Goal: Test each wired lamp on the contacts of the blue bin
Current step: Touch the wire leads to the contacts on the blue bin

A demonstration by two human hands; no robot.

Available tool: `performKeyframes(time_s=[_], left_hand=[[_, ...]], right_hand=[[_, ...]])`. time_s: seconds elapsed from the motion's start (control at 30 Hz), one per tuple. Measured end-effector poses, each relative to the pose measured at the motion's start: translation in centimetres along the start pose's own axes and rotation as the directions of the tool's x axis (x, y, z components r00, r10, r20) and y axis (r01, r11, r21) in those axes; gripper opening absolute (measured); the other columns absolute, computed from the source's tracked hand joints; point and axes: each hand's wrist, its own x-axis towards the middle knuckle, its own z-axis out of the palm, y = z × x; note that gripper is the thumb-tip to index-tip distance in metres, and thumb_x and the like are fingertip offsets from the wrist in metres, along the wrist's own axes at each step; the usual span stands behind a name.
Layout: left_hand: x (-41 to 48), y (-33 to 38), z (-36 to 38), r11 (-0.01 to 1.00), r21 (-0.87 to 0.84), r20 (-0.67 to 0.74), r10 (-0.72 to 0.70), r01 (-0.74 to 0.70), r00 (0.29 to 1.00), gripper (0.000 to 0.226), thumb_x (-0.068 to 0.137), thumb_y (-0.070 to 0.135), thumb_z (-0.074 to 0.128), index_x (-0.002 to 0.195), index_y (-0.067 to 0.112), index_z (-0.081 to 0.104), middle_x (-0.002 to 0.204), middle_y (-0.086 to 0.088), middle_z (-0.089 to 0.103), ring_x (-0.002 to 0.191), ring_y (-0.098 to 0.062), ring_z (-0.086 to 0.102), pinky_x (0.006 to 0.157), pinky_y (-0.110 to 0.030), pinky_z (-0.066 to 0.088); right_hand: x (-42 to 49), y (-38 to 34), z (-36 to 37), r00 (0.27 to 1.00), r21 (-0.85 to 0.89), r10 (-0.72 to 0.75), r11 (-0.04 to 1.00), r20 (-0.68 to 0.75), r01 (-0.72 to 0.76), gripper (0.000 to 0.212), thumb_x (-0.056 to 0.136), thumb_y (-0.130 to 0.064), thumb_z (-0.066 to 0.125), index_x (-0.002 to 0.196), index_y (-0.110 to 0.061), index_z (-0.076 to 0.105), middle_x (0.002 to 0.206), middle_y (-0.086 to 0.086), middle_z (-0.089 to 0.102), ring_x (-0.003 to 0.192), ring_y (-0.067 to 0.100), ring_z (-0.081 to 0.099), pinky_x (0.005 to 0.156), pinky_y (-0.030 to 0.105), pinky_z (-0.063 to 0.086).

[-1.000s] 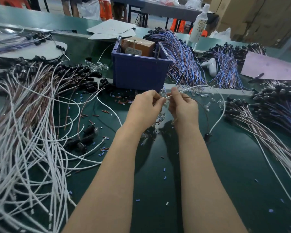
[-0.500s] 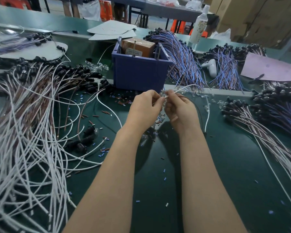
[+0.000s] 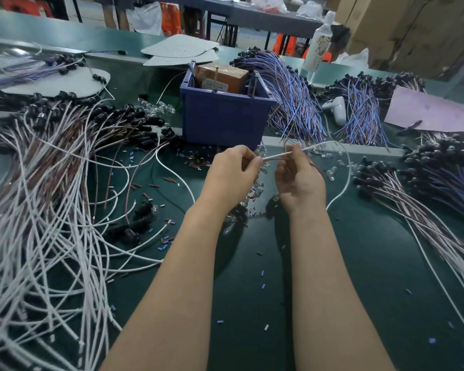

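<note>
Past the fingers [image 3: 249, 158] to the right I see a white game controller [image 3: 336, 109]. A plastic bottle [image 3: 318, 44] stands farther back, a pink sheet [image 3: 434, 113] lies far right, and bits of cut insulation [image 3: 166, 241] lie near-left on the tabletop [image 3: 359, 250].

Nothing readable on my feed tbh: the white label [image 3: 214, 85] on the brown box [image 3: 227, 73] in the blue bin [image 3: 223, 120] is pure blur.

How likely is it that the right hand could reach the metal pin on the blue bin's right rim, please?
Probably yes: the right hand, pinching the white wire, is just in front of the blue bin, with open space up to the metal pin. The left hand grips the same wire.
</note>
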Motion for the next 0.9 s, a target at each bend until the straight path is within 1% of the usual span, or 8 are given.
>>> performKeyframes(time_s=[0.2,0.4,0.57,0.63,0.7,0.77,0.83,0.9], left_hand=[[0.0,-0.1,0.0,1.000,-0.029,-0.055,-0.011,0.010,0.998,0.015,0.093,0.023,0.058,0.082,0.015,0.063,0.066,0.006,0.066,0.063,-0.009,0.059,0.064,-0.021,0.046],[0.0,0.1,0.0,0.999,-0.031,-0.049,-0.038,0.037,0.998,0.018,0.093,0.023,0.057,0.076,0.020,0.061,0.058,0.011,0.063,0.048,0.009,0.053,0.051,-0.004,0.038],[0.0,0.1,-0.4,0.995,-0.048,-0.044,-0.092,0.090,0.995,0.018,0.094,0.023,0.057,0.077,0.018,0.062,0.058,0.012,0.062,0.050,0.008,0.055,0.052,-0.002,0.039],[0.2,-0.3,-1.4,0.989,-0.033,-0.129,-0.147,0.144,0.981,0.019,0.094,0.023,0.056,0.077,0.017,0.063,0.060,0.012,0.062,0.056,0.006,0.056,0.052,-0.001,0.039],[0.3,-0.7,-2.2,0.976,-0.020,-0.256,-0.215,0.218,0.942,0.016,0.095,0.021,0.054,0.086,0.013,0.065,0.072,0.006,0.067,0.069,-0.003,0.062,0.060,-0.008,0.042],[0.2,-0.7,-2.1,0.964,0.046,-0.328,-0.235,0.263,0.915,0.018,0.093,0.012,0.052,0.106,0.012,0.065,0.108,-0.005,0.066,0.100,-0.018,0.061,0.084,-0.024,0.046],[0.1,-0.5,-1.6,0.952,0.157,-0.283,-0.212,0.263,0.935,0.033,0.089,0.010,0.052,0.120,0.018,0.061,0.138,-0.008,0.046,0.127,-0.025,0.041,0.106,-0.033,0.035],[0.2,-0.1,-1.4,0.967,0.145,-0.212,-0.175,0.208,0.962,0.032,0.089,0.016,0.054,0.120,0.020,0.062,0.136,-0.006,0.045,0.127,-0.025,0.041,0.106,-0.031,0.033]], right_hand=[[-0.5,0.6,0.6,0.978,-0.123,0.073,0.991,0.193,-0.049,0.012,0.090,-0.004,0.061,0.079,-0.009,0.057,0.058,-0.001,0.064,0.052,0.007,0.059,0.054,0.015,0.051],[-0.1,0.5,0.2,0.994,-0.043,-0.075,0.996,0.076,0.079,0.020,0.091,-0.001,0.057,0.073,-0.009,0.055,0.052,-0.005,0.060,0.048,0.003,0.055,0.055,0.013,0.050],[-0.1,0.6,0.2,0.993,-0.010,-0.117,0.993,-0.030,0.117,0.018,0.091,0.000,0.058,0.075,-0.008,0.055,0.048,-0.006,0.061,0.046,0.003,0.056,0.053,0.012,0.051],[0.3,0.0,-0.3,0.988,0.049,-0.122,0.991,-0.096,0.127,0.017,0.090,0.000,0.059,0.075,-0.007,0.055,0.047,-0.006,0.061,0.048,0.003,0.057,0.053,0.012,0.051],[0.3,-0.3,-0.6,0.988,0.076,-0.104,0.991,-0.113,0.113,0.015,0.089,-0.001,0.060,0.076,-0.006,0.057,0.048,-0.004,0.062,0.049,0.005,0.059,0.053,0.013,0.053],[0.1,-0.1,-0.4,0.995,0.081,-0.066,0.994,-0.078,0.072,0.010,0.088,-0.001,0.062,0.079,-0.004,0.060,0.052,-0.002,0.064,0.051,0.006,0.061,0.055,0.014,0.054],[-0.2,0.2,0.2,0.999,0.110,-0.031,0.993,-0.043,0.036,0.009,0.088,0.000,0.062,0.080,-0.003,0.061,0.055,0.000,0.065,0.053,0.006,0.063,0.056,0.016,0.055],[-0.2,0.3,0.6,1.000,0.170,-0.008,0.985,-0.020,0.011,0.011,0.089,0.001,0.060,0.078,-0.004,0.061,0.055,0.000,0.066,0.051,0.006,0.063,0.054,0.016,0.055]])
